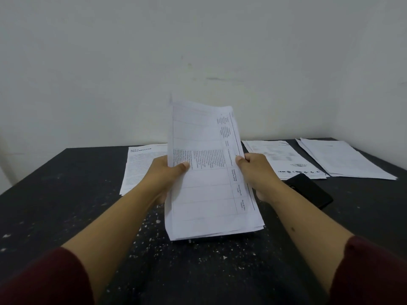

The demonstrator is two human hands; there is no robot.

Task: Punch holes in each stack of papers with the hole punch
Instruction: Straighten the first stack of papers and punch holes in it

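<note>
I hold a stack of printed papers [207, 164] upright over the middle of the dark table, its lower edge resting near the tabletop. My left hand [167, 172] grips its left edge and my right hand [255, 170] grips its right edge. Another printed stack [141, 166] lies flat behind my left hand. Two more stacks lie at the back right, one with logos [279, 157] and one plain [339, 159]. A black object [310, 192] that may be the hole punch lies by my right wrist; I cannot tell for sure.
The black table [66, 194] is speckled with small white paper bits, thickest in front of me. A plain white wall [198, 51] rises right behind the table's far edge. The table's left edge runs diagonally at the far left.
</note>
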